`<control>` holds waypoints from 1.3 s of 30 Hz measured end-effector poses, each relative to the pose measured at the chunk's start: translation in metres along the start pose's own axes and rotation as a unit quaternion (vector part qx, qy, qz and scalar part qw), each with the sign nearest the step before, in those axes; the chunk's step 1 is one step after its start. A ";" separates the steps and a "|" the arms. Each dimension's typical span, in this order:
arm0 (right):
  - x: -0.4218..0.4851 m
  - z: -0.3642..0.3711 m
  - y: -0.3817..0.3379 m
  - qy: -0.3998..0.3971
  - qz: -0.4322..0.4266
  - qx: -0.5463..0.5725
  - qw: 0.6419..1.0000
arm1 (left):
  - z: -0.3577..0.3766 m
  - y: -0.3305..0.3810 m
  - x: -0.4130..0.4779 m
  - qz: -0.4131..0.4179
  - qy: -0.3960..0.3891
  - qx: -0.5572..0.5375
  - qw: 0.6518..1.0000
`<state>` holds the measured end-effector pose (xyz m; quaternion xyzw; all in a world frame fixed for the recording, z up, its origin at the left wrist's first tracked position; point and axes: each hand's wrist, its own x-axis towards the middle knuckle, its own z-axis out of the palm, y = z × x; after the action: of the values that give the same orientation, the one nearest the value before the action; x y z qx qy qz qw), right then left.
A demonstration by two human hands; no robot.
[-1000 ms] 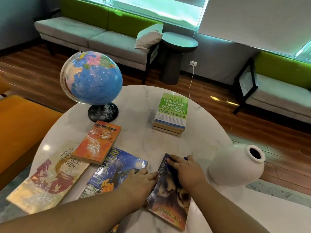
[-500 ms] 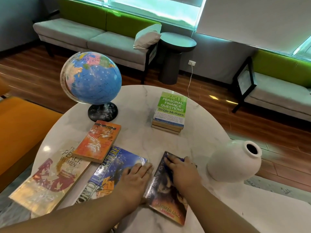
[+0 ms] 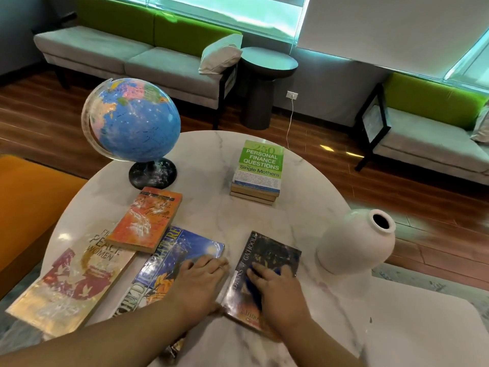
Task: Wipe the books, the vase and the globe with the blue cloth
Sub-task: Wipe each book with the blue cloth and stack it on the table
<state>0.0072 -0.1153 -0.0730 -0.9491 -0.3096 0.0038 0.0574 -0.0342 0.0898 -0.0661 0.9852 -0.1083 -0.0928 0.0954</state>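
We note the right hand (image 3: 279,291) curled over a crumpled blue cloth (image 3: 252,286), pressing it onto the dark glossy paperback (image 3: 272,254) at the near edge of the round white marble table (image 3: 211,213). Beside it, the left hand (image 3: 201,280) lies flat, fingers straight, on the blue literature book (image 3: 172,260). The white ceramic vase (image 3: 354,242) sits at the right edge and the blue globe (image 3: 135,120) at the far left.

Head cam, 1 view, wide-angle: sits above near edge of round table (image 3: 211,221), faces fwd & down. Left hand (image 3: 201,282), right hand (image 3: 277,290) close, btm. Sofa (image 3: 148,62) far, top.
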 end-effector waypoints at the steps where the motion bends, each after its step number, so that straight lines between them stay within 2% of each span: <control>1: -0.006 0.006 -0.008 0.003 -0.042 -0.009 0.999 | 0.000 0.000 0.002 -0.003 0.004 0.005 1.000; 4: -0.025 0.010 -0.013 -0.020 -0.148 -0.017 0.989 | -0.002 -0.003 0.003 0.003 -0.017 0.019 1.000; 6: -0.032 0.007 0.001 -0.036 -0.163 -0.012 0.986 | -0.007 -0.002 0.003 0.009 -0.027 0.021 0.999; 8: -0.034 0.003 0.024 -0.020 -0.126 -0.010 0.992 | -0.008 0.001 0.002 0.020 -0.031 0.038 0.999; 11: -0.038 -0.004 0.041 -0.002 0.013 0.006 1.000 | -0.010 0.004 0.003 0.029 -0.061 0.050 0.996; 12: -0.040 -0.003 0.037 0.012 0.034 0.013 0.999 | -0.012 0.005 0.004 0.029 -0.063 0.051 0.996; 14: -0.050 0.007 0.022 0.006 0.013 0.021 1.000 | -0.012 0.006 0.006 0.028 -0.055 0.040 0.997; 17: -0.068 0.010 0.012 -0.037 -0.066 0.000 0.997 | -0.011 0.011 0.009 0.032 -0.048 0.057 0.997; 19: -0.071 0.000 0.026 -0.043 -0.042 0.004 0.998 | -0.011 0.015 0.010 0.025 -0.059 0.065 0.996; 23: -0.065 -0.008 0.046 -0.055 0.064 -0.006 0.996 | -0.013 0.016 0.011 0.019 -0.078 0.063 0.995; 27: -0.075 0.000 0.022 -0.083 -0.027 -0.003 0.996 | -0.013 0.017 0.012 0.024 -0.087 0.067 0.994; 29: -0.068 -0.004 0.028 -0.077 -0.031 -0.008 0.996 | -0.014 0.018 0.014 0.024 -0.088 0.071 0.993; 32: -0.038 -0.020 0.050 -0.077 0.059 -0.036 0.995 | -0.012 0.019 0.015 0.018 -0.087 0.066 0.994; 36: 0.001 -0.029 0.053 -0.131 0.213 -0.022 0.968 | -0.010 0.019 0.014 0.013 -0.084 0.057 0.995; 39: 0.002 -0.026 0.028 -0.144 0.194 -0.034 0.970 | -0.011 0.019 0.014 0.017 -0.089 0.060 0.994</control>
<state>0.0262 -0.1395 -0.0498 -0.9820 -0.1240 0.1408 -0.0216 -0.0227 0.0701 -0.0537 0.9748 -0.1389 -0.1722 0.0277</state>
